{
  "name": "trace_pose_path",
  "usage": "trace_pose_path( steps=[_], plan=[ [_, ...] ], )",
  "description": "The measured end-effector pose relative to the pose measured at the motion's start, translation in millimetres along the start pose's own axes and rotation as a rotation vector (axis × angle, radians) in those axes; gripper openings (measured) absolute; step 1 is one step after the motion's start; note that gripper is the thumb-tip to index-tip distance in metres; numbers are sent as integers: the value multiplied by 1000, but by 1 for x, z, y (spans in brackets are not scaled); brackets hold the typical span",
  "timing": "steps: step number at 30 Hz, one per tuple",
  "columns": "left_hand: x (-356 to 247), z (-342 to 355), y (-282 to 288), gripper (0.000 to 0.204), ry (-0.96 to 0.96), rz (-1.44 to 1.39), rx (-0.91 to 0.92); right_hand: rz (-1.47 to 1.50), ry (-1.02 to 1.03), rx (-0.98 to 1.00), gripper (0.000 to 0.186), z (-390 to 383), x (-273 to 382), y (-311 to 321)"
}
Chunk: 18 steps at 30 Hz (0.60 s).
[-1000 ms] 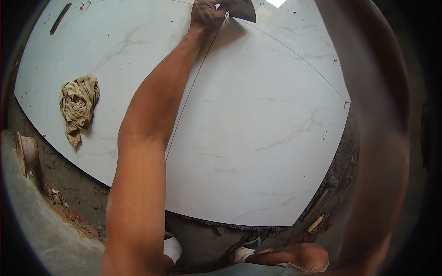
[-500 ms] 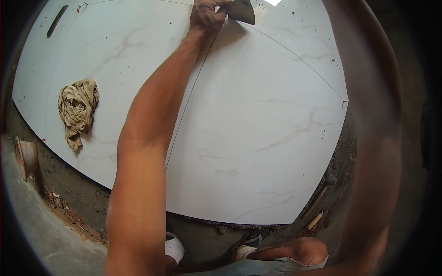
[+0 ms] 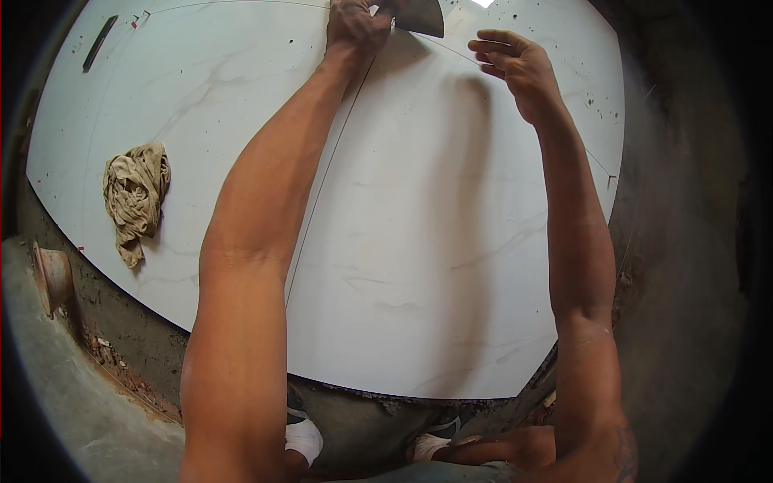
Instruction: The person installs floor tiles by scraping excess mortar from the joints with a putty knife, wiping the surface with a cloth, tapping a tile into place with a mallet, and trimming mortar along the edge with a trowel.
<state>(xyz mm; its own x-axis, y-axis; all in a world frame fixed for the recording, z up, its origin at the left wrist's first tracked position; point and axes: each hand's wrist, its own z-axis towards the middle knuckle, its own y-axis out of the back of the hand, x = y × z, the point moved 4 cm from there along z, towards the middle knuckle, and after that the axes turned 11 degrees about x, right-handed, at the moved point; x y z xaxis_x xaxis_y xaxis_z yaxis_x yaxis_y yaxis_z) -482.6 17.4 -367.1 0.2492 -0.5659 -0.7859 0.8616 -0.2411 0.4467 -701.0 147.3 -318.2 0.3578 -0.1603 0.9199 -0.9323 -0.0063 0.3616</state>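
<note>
At the far middle of the white marbled floor tiles (image 3: 378, 217), near where their joints meet, is my left hand (image 3: 354, 28). Its fingers are closed around what looks like a scraper (image 3: 420, 18) with a flat, dark, wide blade; the handle is mostly hidden. To the right of that blade, my right hand (image 3: 519, 68) is held above the tiles, empty, fingers extended toward the left. Its arm casts a long shadow on the tile below.
A crumpled beige cloth (image 3: 135, 193) lies on the left tile. Farther back there is a thin dark bar (image 3: 100, 43). Beside the left edge of the tiles, a round pipe end (image 3: 52, 278) sticks up from the rough ground. My feet (image 3: 303, 441) are at the near edge.
My right arm has swung in from the right side, bringing the open hand over the tiles. My left hand stays nearly in place with the scraper.
</note>
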Motion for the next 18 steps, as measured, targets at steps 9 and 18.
trace_pose_path(
  steps=[9,18],
  plan=[
    [26,0,-17,18,-176,78,-206,-54,181,-258,14,5,-10,-28],
    [22,0,-17,18,-164,92,-190,-440,305,-351,15,24,-6,-73]
  ],
)
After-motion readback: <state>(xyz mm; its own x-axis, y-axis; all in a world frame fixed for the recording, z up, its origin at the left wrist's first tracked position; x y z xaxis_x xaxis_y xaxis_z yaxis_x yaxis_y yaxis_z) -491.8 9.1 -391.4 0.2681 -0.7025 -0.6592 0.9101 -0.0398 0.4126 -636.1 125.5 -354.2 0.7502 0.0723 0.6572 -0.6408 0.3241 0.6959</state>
